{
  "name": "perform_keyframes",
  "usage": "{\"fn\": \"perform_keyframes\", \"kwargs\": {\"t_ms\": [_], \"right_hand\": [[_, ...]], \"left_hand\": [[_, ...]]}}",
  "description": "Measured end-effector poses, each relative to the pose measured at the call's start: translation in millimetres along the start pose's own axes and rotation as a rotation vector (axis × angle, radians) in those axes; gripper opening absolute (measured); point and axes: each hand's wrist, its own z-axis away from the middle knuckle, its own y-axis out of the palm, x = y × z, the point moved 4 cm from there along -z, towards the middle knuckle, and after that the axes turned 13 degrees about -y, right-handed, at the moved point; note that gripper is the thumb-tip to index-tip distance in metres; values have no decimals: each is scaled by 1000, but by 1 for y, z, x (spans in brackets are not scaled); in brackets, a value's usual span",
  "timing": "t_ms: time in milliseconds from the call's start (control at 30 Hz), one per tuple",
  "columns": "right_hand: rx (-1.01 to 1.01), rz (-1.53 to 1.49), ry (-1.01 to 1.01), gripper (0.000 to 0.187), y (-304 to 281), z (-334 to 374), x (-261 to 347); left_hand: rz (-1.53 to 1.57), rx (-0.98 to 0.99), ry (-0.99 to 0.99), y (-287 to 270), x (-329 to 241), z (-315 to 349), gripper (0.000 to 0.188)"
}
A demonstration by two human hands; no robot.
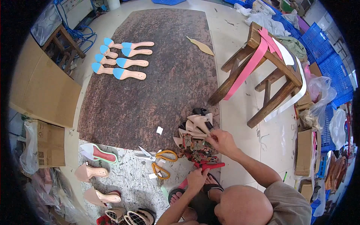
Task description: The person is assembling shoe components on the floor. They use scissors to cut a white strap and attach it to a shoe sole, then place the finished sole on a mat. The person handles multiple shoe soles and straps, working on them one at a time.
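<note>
Spread on floor (243,146): dark mat (165,82). Partly lost in black rim: blue crates (330,71). R hand (222,142): grip pinched on edge of heaped beige/floral pcs (194,144), mat's lower R corner. L hand (197,180) at red item (210,165), kind unclear; grip half-hidden, can't tell. Cut off at btm: L forearm (174,210), footwear pcs (139,217).

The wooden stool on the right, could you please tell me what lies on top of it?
Pink strips and white pieces lie over the stool; the wood directly beneath them is covered.
</note>
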Motion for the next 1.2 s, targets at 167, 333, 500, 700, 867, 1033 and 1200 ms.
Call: {"fn": "perform_keyframes", "kwargs": {"t_ms": [167, 333, 500, 700, 867, 1033, 1200], "right_hand": [[119, 148, -22, 35, 1, -13, -12], [33, 27, 278, 52, -17, -35, -48], [187, -497, 524, 63, 36, -44, -148], [108, -820, 549, 55, 42, -47, -98], [54, -930, 535, 61, 42, -47, -85], [-17, -980, 668, 103, 64, -37, -121], [66, -924, 614, 114, 66, -41, -121]], "left_hand": [[71, 42, 75, -2, 4, 6, 47], [339, 73, 31, -64, -13, 28, 33], [340, -119, 72, -133, -35, 7, 24], [538, -326, 96, -128, -26, -19, 23], [750, -349, 48, -122, -50, -23, 19], [433, -257, 48, -123, -59, -42, 32], [1025, -180, -241, -97, -19, -16, 46]]}}
